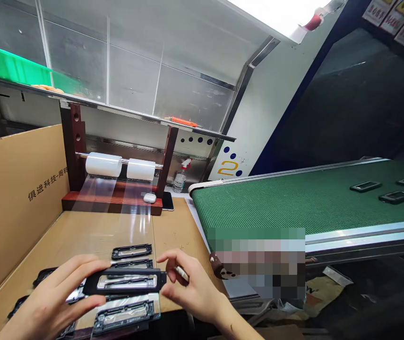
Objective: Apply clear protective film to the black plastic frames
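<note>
My left hand [51, 297] grips the left end of a black plastic frame [127, 282] with a long clear window, thumb below and fingers above. At the frame's right end is my right hand [191, 283], its thumb and index finger bent around that end. A small white stick-like piece [182, 273] is tucked in the right hand's curled fingers; its kind is unclear. Below the held frame lies a similar black frame [124, 317] on clear film. Another black frame [131, 251] lies just beyond it. More black parts [44, 276] are partly hidden by my left hand.
Two white film rolls [103, 164] hang on a wooden stand [111, 204], with film drawn toward me. A white earbud case [150, 198] sits on its base. A spray bottle [179, 180] stands behind. Right, a green conveyor [276, 198] carries several black parts [396, 196]. Cardboard [17, 174] walls the left.
</note>
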{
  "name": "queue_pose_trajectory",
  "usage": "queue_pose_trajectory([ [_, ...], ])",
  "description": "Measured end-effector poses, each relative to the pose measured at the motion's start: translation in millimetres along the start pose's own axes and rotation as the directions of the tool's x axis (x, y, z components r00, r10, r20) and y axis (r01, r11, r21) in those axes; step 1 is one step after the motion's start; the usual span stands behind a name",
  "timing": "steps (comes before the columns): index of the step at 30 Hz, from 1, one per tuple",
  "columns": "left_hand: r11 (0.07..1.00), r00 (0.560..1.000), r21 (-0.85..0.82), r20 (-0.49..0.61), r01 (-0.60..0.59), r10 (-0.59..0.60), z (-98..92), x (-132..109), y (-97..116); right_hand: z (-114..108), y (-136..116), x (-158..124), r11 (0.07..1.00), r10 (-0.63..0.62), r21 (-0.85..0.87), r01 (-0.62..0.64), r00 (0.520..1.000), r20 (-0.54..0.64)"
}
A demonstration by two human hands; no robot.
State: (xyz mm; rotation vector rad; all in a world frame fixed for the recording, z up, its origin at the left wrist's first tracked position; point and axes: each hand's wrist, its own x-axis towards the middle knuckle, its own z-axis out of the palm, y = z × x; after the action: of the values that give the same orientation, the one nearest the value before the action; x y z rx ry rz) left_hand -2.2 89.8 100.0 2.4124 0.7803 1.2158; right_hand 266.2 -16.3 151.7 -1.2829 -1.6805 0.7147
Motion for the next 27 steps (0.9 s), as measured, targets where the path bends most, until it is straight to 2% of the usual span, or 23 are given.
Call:
queue_pose_trajectory([
  [2,0.986,0.988,0.072,-0.035,-0.149,0.152,-2.6,-5,-8,2,1,1,0.967,0.155,0.182,-0.176,0.98,0.121],
  [3,0.969,0.973,0.098,-0.034,-0.225,0.229,-4.9,-6,-10,5,3,1,0.934,0.212,0.244,-0.262,0.954,0.211],
  [4,0.947,0.953,0.117,-0.016,-0.298,0.302,-7.8,-7,-11,8,6,1,0.891,0.259,0.29,-0.35,0.915,0.311],
  [7,0.851,0.866,0.159,0.081,-0.5,0.493,-18.1,-6,-9,21,17,-1,0.715,0.318,0.375,-0.59,0.752,0.577],
  [8,0.819,0.838,0.176,0.1,-0.546,0.536,-21.5,-5,-9,26,20,-2,0.664,0.319,0.39,-0.637,0.714,0.623],
  [9,0.804,0.826,0.191,0.108,-0.563,0.553,-24.4,-3,-10,30,22,-1,0.631,0.327,0.401,-0.664,0.697,0.638],
  [10,0.822,0.843,0.188,0.106,-0.538,0.528,-26.9,-1,-15,34,23,0,0.618,0.343,0.405,-0.674,0.695,0.632],
  [11,0.889,0.901,0.145,0.075,-0.434,0.428,-28.8,2,-22,38,24,3,0.623,0.365,0.404,-0.67,0.706,0.607],
  [12,0.964,0.967,0.067,0.03,-0.256,0.255,-30.1,6,-33,42,24,7,0.653,0.387,0.394,-0.646,0.733,0.56],
  [13,0.999,1.0,-0.048,0.015,-0.023,0.024,-30.9,10,-47,46,25,13,0.706,0.403,0.371,-0.603,0.773,0.49],
  [14,0.929,0.955,-0.233,-0.001,0.287,-0.295,-31.0,14,-63,51,26,21,0.78,0.4,0.326,-0.534,0.826,0.396],
  [15,0.84,0.879,-0.298,-0.007,0.453,-0.476,-30.5,19,-81,56,29,29,0.871,0.364,0.235,-0.432,0.887,0.284],
  [16,0.759,0.806,-0.329,0.013,0.562,-0.592,-29.3,23,-99,61,32,39,0.945,0.292,0.101,-0.312,0.94,0.174],
  [17,0.66,0.719,-0.367,0.037,0.656,-0.694,-27.5,26,-115,68,36,49,0.98,0.198,-0.054,-0.194,0.976,0.087],
  [19,0.489,0.589,-0.439,0.124,0.754,-0.798,-22.4,30,-141,81,47,70,0.952,0.032,-0.304,-0.027,0.999,0.011],
  [21,0.346,0.511,-0.497,0.245,0.796,-0.824,-16.1,30,-154,96,59,89,0.911,-0.029,-0.41,0.036,0.999,0.024],
  [24,0.222,0.461,-0.538,0.363,0.813,-0.809,-7.9,28,-158,114,73,109,0.863,-0.04,-0.5,0.072,0.996,0.074],
  [27,0.176,0.445,-0.551,0.403,0.816,-0.799,-6.1,27,-159,125,83,122,0.813,-0.032,-0.575,0.094,0.993,0.118],
])
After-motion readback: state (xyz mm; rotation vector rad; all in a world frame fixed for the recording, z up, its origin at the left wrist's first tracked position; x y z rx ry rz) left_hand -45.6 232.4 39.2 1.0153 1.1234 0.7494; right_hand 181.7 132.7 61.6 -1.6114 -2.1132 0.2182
